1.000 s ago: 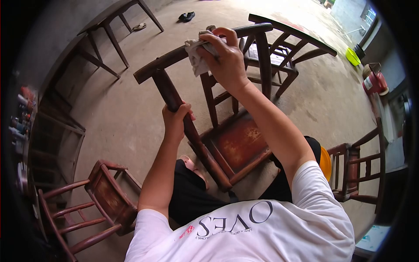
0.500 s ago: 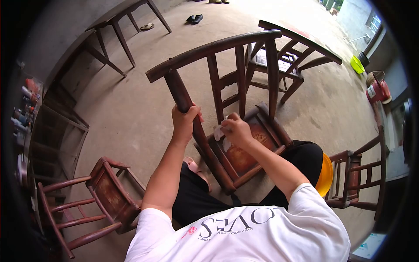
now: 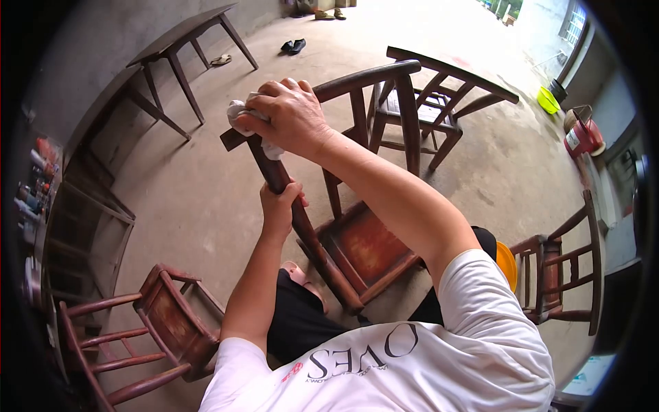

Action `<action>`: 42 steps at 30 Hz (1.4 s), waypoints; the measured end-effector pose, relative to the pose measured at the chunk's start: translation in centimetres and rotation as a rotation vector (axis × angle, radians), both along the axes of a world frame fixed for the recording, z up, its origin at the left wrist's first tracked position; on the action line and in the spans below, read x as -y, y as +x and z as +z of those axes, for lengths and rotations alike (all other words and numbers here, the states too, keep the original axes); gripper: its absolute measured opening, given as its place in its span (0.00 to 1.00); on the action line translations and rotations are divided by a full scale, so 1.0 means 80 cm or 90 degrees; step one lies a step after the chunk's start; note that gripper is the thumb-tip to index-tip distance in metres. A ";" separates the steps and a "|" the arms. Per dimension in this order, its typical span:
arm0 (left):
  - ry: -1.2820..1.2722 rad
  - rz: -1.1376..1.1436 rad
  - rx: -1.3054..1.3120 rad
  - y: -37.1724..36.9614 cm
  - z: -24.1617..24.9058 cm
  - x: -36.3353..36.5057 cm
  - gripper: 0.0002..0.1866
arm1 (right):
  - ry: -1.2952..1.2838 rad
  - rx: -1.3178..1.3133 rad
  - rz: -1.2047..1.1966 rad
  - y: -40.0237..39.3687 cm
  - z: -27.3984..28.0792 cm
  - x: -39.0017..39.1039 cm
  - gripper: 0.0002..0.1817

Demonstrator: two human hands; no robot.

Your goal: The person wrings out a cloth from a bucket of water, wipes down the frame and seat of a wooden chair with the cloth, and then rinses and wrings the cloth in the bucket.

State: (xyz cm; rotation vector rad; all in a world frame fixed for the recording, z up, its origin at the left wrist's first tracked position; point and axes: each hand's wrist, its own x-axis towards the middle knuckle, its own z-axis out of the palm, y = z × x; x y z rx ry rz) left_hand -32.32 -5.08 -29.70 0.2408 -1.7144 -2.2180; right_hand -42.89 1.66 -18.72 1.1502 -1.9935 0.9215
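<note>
A dark wooden chair [image 3: 364,247] with a reddish-brown worn seat stands in front of me. My left hand [image 3: 280,206] is wrapped round one of its back posts, below the top rail. My right hand [image 3: 292,117] presses a whitish cloth [image 3: 239,115] over the left end of the top rail, where the post joins it. The cloth bunches under the fingers and hangs a little beside the post. Part of the rail is hidden behind the right hand, and my right forearm covers some of the back slats.
Another chair [image 3: 449,79] stands just behind. Small chairs stand at lower left [image 3: 168,312] and right [image 3: 556,275]. A yellow basin [image 3: 506,266] is by my right leg. A dark table [image 3: 182,34], black shoes [image 3: 293,47] and a red bucket [image 3: 583,139] are farther off.
My right hand has moved with the cloth from above the seat up to the left end of the top rail. My left hand still grips the same post. The view has shifted slightly.
</note>
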 end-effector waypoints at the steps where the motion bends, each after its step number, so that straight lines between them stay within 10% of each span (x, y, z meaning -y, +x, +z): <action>1: 0.004 0.001 0.002 0.000 -0.001 0.000 0.07 | -0.008 -0.040 -0.009 -0.006 -0.002 -0.002 0.16; 20: -0.010 0.009 0.008 -0.004 -0.001 0.000 0.06 | -0.014 -0.143 -0.501 -0.160 -0.046 -0.232 0.27; 42: 0.004 0.008 0.008 -0.002 -0.003 -0.001 0.05 | 0.189 0.515 -0.630 -0.010 -0.320 -0.331 0.26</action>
